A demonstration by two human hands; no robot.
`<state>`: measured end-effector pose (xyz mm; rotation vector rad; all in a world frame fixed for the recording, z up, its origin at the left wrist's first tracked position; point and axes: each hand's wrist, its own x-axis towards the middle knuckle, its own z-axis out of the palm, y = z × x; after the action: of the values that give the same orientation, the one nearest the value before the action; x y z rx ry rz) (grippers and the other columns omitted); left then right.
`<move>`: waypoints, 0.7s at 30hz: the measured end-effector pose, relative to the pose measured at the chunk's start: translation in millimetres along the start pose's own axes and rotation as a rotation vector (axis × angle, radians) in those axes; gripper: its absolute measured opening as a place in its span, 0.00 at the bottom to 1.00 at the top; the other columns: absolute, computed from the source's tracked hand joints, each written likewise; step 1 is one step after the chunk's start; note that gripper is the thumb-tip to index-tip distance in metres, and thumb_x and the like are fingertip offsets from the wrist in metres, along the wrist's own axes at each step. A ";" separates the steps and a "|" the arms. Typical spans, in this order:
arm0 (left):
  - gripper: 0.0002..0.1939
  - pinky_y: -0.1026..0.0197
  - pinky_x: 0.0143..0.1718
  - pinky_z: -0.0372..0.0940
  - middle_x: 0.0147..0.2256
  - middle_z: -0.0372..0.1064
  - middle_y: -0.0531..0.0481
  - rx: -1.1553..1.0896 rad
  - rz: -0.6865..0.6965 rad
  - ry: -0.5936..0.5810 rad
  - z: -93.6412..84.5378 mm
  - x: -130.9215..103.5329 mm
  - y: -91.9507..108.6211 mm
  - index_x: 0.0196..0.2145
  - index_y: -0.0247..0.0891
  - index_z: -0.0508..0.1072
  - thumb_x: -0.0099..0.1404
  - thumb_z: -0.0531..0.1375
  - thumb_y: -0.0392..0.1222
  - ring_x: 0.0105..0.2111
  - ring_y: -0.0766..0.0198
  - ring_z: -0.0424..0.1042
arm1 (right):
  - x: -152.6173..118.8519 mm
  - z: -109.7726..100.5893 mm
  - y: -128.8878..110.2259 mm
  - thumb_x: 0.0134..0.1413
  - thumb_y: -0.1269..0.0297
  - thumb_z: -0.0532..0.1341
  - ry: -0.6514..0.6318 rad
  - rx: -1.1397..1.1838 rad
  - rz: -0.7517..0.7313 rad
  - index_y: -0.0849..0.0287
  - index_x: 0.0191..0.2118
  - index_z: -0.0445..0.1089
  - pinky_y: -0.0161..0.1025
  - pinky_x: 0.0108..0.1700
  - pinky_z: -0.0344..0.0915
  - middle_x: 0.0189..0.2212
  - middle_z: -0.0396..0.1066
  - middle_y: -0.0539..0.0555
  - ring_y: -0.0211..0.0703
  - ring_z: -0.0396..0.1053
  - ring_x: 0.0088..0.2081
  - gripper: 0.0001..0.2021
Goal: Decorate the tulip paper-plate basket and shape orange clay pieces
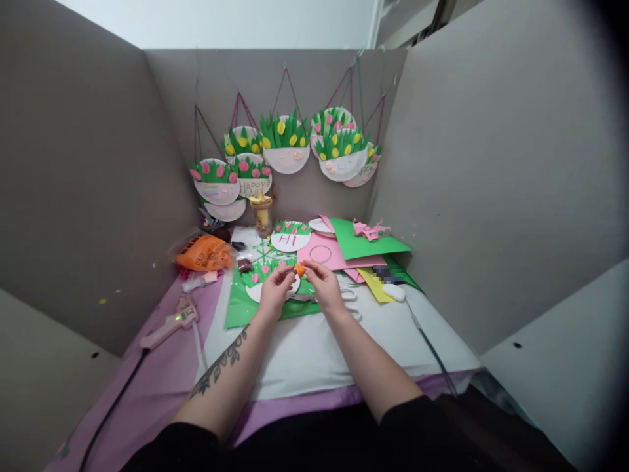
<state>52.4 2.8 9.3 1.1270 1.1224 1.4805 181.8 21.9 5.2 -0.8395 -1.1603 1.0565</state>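
Note:
A small orange piece point(300, 269) is held between the fingertips of both hands over the middle of the table. My left hand point(276, 288) pinches toward its left side, and my right hand point(322, 284) grips it from the right. Beneath them lies a paper plate craft point(253, 292) with green paper grass and pink tulips, partly covered by my hands, on a green sheet point(238, 316). Just behind is another plate craft point(289, 242) marked "Hi". White-handled scissors point(350, 305) lie beside my right hand.
A pink glue gun point(170, 324) with a cord lies at the left, below an orange bag point(204, 253). Green paper point(366, 241) and pink paper point(320, 252) are stacked at the right, near a white cabled device point(394, 292). Plate crafts point(286, 157) hang on the back panel.

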 end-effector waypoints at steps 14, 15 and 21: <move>0.21 0.68 0.28 0.60 0.37 0.72 0.45 -0.066 -0.075 -0.019 -1.3 1.2 -1.0 0.38 0.37 0.77 0.52 0.64 0.55 0.31 0.68 0.67 | -2.1 3.0 -6.6 0.46 0.61 0.65 -0.073 -0.033 0.002 0.57 0.41 0.74 0.44 0.47 0.66 0.40 0.76 0.55 0.46 0.71 0.42 0.14; 0.21 0.68 0.28 0.60 0.37 0.72 0.46 -0.069 -0.083 -0.021 -1.3 1.2 -0.8 0.38 0.37 0.77 0.51 0.64 0.55 0.31 0.68 0.67 | -2.1 3.0 -6.6 0.46 0.61 0.65 -0.073 -0.035 0.003 0.57 0.41 0.74 0.44 0.47 0.66 0.40 0.75 0.55 0.46 0.71 0.42 0.14; 0.19 0.70 0.27 0.63 0.32 0.71 0.49 -0.370 -0.217 0.011 -0.4 2.9 -1.8 0.35 0.36 0.76 0.47 0.69 0.49 0.28 0.71 0.68 | -1.4 1.4 -3.1 0.46 0.61 0.64 -0.049 -0.049 -0.019 0.57 0.46 0.71 0.44 0.47 0.66 0.45 0.73 0.56 0.45 0.69 0.44 0.18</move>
<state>51.9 5.8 7.8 0.7192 0.8987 1.4489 181.1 19.5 8.0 -0.8439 -1.2373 1.0413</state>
